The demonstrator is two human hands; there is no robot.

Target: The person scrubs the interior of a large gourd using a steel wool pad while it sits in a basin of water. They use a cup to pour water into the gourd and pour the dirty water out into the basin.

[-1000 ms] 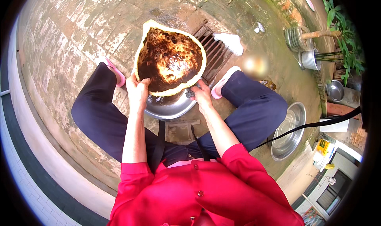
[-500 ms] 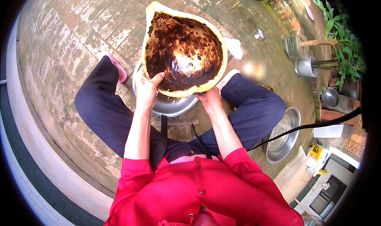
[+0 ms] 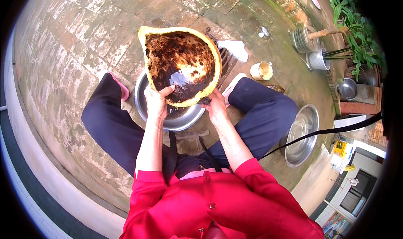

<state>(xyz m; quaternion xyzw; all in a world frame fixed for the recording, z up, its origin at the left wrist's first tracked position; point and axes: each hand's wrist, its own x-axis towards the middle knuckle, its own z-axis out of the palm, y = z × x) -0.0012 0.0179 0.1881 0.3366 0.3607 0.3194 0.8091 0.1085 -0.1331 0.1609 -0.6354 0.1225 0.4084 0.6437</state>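
Observation:
A halved gourd scoop (image 3: pixel 180 62) with a yellow rim and a dark, wet, stained inside is held over a metal basin (image 3: pixel 187 123). My left hand (image 3: pixel 157 100) grips its near-left rim, thumb over the edge on the inside and the other fingers hidden behind. At the near-right rim, my right hand (image 3: pixel 216 106) is closed around a small dark, rough clump (image 3: pixel 204 101), pressed near the gourd's edge. I cannot tell exactly what the clump is. A shiny wet patch shows at the gourd's bottom. Dark liquid shows in the basin under it.
Beyond my right foot lie a white cloth-like piece (image 3: pixel 234 50) and a small pale cup (image 3: pixel 262 71). A wide metal basin (image 3: pixel 301 134) stands right of my knee, with a black cable (image 3: pixel 331 131) crossing it. Potted plants (image 3: pixel 321 58) line the right side.
The gourd has come lower and a little to the left, tilted somewhat, and both hands moved with it. The dark clump in my right hand shows more plainly. The whole view has shifted slightly.

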